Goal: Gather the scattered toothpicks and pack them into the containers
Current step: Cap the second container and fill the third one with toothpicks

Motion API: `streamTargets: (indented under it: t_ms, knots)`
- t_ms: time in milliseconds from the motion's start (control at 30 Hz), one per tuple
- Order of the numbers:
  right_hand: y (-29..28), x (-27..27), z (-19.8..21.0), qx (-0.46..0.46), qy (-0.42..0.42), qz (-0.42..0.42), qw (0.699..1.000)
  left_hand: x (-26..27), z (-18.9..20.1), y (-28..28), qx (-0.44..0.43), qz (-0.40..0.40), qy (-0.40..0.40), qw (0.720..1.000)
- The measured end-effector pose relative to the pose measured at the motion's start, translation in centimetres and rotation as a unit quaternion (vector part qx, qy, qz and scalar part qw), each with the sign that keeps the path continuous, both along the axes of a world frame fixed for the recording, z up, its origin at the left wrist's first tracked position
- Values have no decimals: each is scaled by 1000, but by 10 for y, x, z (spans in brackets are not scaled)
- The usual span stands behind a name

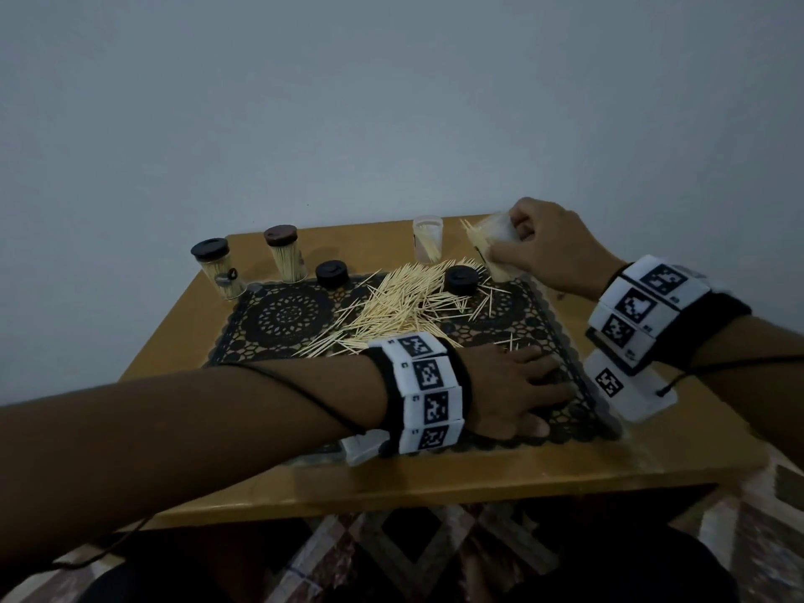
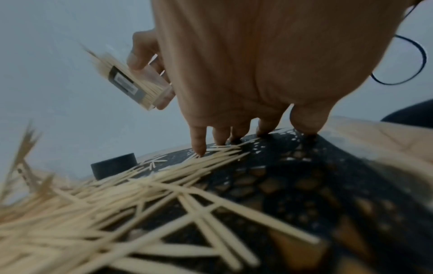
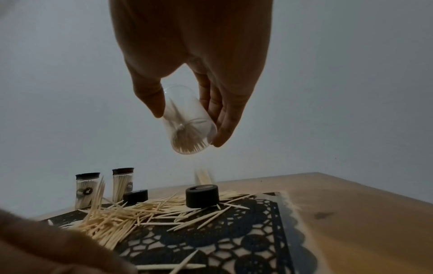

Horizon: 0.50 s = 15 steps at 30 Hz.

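Observation:
A pile of loose toothpicks (image 1: 398, 309) lies across a black lace mat (image 1: 283, 317). My right hand (image 1: 507, 237) holds a clear container (image 1: 500, 243) tilted above the mat's far right corner, with toothpicks fanning out of its mouth. In the right wrist view thumb and fingers (image 3: 225, 126) pinch that container (image 3: 189, 129), which has toothpicks inside. My left hand (image 1: 535, 385) lies flat on the mat's near right part. Its straight fingers (image 2: 199, 144) touch the edge of the toothpick pile (image 2: 117, 204). The held container (image 2: 133, 83) also shows in the left wrist view.
A second open clear container (image 1: 428, 239) stands at the back with a few toothpicks. Two capped, filled containers (image 1: 215, 269) (image 1: 285, 254) stand at the back left. Loose black caps (image 1: 333, 274) (image 1: 461, 280) sit on the mat's far edge. The wooden table (image 1: 435, 476) stands against a wall.

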State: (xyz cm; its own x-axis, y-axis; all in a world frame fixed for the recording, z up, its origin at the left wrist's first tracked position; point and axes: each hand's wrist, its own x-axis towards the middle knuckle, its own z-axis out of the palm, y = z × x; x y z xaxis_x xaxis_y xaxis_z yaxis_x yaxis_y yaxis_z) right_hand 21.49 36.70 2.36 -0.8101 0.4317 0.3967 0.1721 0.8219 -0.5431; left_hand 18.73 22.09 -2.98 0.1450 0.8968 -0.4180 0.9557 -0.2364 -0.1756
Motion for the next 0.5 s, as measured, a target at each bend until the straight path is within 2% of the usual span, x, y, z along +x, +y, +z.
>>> streamTargets:
  t_ms: [133,267,500]
  knots:
    - [1,1,0,2,0,-3,1000,-12,4,-8,-15,-14,50,999]
    - [-5,2,-3,-4,14,1,1000,-30,11,-29,5,11,109,994]
    - [-9,1,-4,-17,7,25,1000,-62,20,-60,30,73,113,990]
